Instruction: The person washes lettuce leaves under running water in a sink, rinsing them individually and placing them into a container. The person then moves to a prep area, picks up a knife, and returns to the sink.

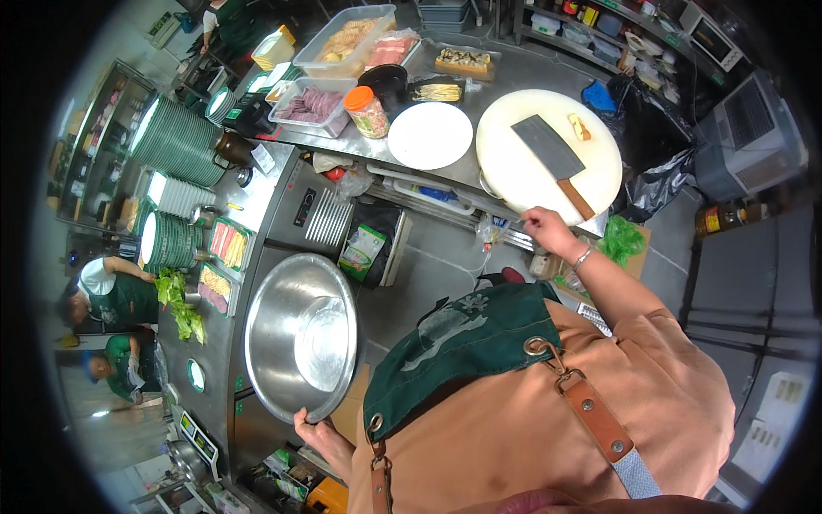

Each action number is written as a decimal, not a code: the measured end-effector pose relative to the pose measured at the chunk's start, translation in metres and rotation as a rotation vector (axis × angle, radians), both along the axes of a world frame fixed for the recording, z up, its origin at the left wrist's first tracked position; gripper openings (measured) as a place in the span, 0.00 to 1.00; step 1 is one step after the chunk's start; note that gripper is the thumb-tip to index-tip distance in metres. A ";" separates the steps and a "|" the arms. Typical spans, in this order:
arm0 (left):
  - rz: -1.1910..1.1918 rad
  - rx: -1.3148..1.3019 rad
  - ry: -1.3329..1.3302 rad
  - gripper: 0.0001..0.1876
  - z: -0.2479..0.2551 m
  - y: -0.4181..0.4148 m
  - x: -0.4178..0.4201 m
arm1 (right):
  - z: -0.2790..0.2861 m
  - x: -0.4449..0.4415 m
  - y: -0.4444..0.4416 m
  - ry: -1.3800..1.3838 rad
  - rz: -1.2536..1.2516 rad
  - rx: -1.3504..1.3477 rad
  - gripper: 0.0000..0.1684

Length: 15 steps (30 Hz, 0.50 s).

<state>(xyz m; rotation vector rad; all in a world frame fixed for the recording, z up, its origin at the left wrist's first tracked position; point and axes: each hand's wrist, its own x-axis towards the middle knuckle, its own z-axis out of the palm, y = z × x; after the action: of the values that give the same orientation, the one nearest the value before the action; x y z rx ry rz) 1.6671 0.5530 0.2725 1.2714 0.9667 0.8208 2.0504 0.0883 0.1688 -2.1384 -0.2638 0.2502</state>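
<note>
My left hand [319, 435] grips the near rim of a large stainless steel bowl [276, 334], which is tilted so its shiny bare inside faces up. My right hand [551, 232], with a bracelet on the wrist, has its fingers curled and shows nothing in them. It is beside the near edge of a thick round white chopping board [507, 141]. On that board lie a cleaver [549, 146] with a wooden handle and a small piece of browned food [579, 127]. A white oval plate [430, 135] sits left of the board.
Behind the plate stand an orange-lidded jar [367, 114] and plastic tubs of sliced food [313, 110]. Stacked plates [173, 141], trays of sliced food [230, 244] and lettuce [183, 302] occupy the left counter. An open drawer-like bin [395, 247] juts below. Two people [122, 289] work beyond the left counter.
</note>
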 end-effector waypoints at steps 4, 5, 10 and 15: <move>-0.102 -0.126 -0.073 0.19 0.024 -0.012 0.030 | 0.002 0.012 0.003 0.317 0.001 0.306 0.12; -0.137 -0.162 -0.061 0.18 0.034 -0.016 0.036 | 0.002 0.018 -0.005 0.356 -0.028 0.358 0.12; -0.157 -0.048 -0.130 0.17 0.040 -0.046 0.053 | 0.047 0.045 -0.079 -0.306 -0.081 -0.639 0.16; -0.348 -0.155 -0.181 0.22 0.006 0.006 0.044 | 0.014 0.037 -0.125 -0.168 -0.063 -0.752 0.26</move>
<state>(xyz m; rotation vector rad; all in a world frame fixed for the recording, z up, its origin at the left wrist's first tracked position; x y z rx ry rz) 1.7110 0.5588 0.2780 1.1663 0.6280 0.5659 2.0878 -0.0364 0.1825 -2.9141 -0.2172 0.1421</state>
